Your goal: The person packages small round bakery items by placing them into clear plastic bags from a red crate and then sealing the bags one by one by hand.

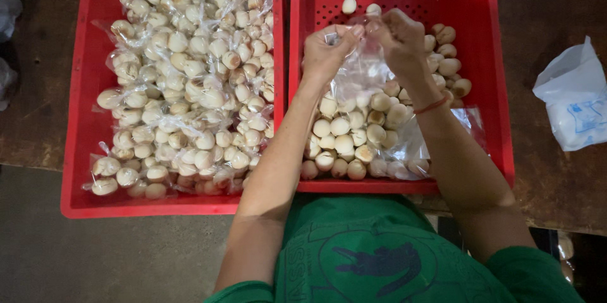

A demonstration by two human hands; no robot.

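My left hand and my right hand meet over the right red crate, both pinching the top of a clear plastic bag. The bag is filled with small round pale buns and rests on the crate's near side. A red band circles my right wrist. Loose buns lie beside my right hand, and two more sit farther back on the perforated crate floor.
The left red crate is heaped with several sealed clear bags of the same buns. A white plastic bag lies on the dark wooden table at right. Grey floor shows at lower left.
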